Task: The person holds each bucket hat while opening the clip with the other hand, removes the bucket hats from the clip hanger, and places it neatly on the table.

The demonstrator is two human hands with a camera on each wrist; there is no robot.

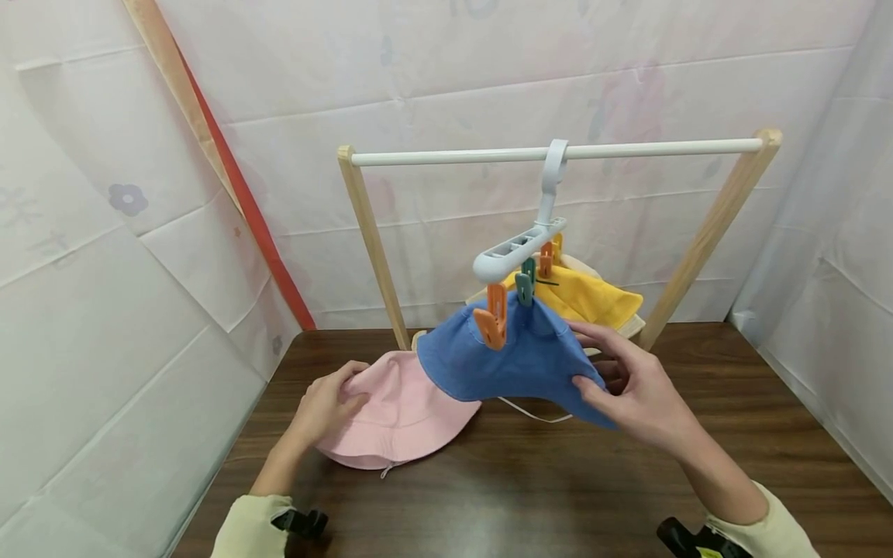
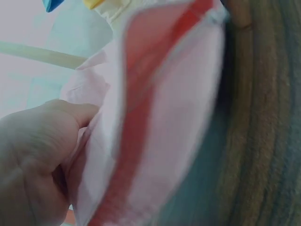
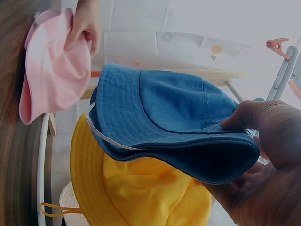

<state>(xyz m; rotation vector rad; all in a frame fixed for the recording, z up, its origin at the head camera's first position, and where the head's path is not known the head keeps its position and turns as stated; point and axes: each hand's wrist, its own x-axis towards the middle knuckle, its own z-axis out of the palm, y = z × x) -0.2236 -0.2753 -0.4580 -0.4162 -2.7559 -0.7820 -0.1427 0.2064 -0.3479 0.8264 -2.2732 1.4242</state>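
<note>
A pink bucket hat (image 1: 401, 407) is low over the brown table, its brim downward. At its left side my left hand (image 1: 317, 411) grips the crown, with the thumb pressed into the cloth in the left wrist view. A blue bucket hat (image 1: 512, 360) hangs by its crown from a green clip (image 1: 525, 285) on a pale grey hanger (image 1: 516, 252). My right hand (image 1: 638, 391) pinches the blue hat's right edge between thumb and fingers. An orange clip (image 1: 492, 318) hangs in front of the blue hat's crown. The blue hat's white cord (image 3: 108, 139) loops along its brim.
Behind the blue hat, a yellow bucket hat (image 1: 593, 296) hangs from the same hanger, with a cream-coloured hat partly hidden behind it. The hanger hooks over the white bar (image 1: 432, 158) of a wooden-legged rack. Patterned white cloth (image 1: 488, 70) encloses the back and sides.
</note>
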